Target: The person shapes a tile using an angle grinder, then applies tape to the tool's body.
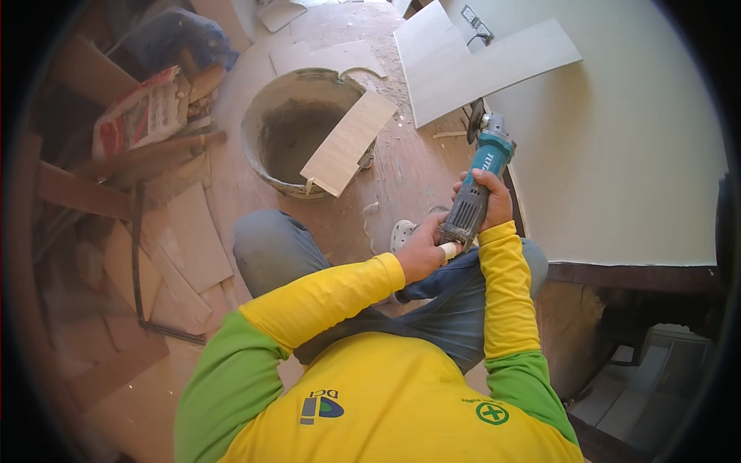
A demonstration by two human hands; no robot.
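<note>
Both my hands hold a teal and dark grey angle grinder [492, 157], its disc end pointing away from me. My right hand [496, 202] is wrapped round the middle of its body. My left hand [421, 253] grips its rear end, and something pale is wrapped on one finger. Just beyond the disc, an L-shaped pale tile [451, 65] leans near the wall. A smaller cut tile strip [351, 143] lies across the right rim of a round, mortar-stained bucket [255, 158]. Whether the disc is spinning cannot be made out.
Pale board or tile pieces [197, 239] and a bent dark rod [137, 255] lie at the left. Behind them are a torn red and white sack [147, 112] and a blue plastic bag [181, 38]. A wall outlet [477, 23] is at the far right.
</note>
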